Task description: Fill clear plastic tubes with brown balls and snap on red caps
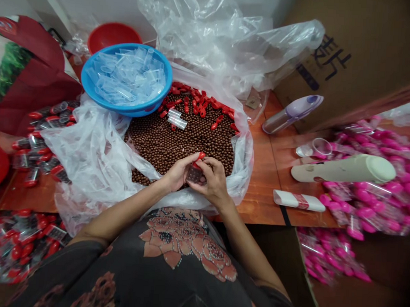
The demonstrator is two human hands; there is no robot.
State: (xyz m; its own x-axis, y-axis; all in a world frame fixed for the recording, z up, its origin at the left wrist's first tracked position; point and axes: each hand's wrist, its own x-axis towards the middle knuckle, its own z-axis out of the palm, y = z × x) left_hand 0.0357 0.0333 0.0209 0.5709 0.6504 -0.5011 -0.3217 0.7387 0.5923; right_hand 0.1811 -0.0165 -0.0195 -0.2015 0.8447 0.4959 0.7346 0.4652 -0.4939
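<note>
My left hand [178, 172] and my right hand [213, 181] meet over a heap of small brown balls [178, 143] held in a clear plastic bag. Both are closed round one small clear tube [194, 172] filled with brown balls. A red cap [199, 157] sits at the tube's top under my right fingertips. Loose red caps [202, 103] lie at the far side of the heap, with two empty clear tubes [177, 117] beside them.
A blue bowl [125, 107] of empty clear tubes rests on the bag's far left rim, a red bowl [112, 33] behind it. Filled red-capped tubes [40, 140] lie left, pink-capped ones [371, 189] right. A purple-lidded bottle [291, 113], white cylinder [345, 169] and cardboard box [354, 51] sit right.
</note>
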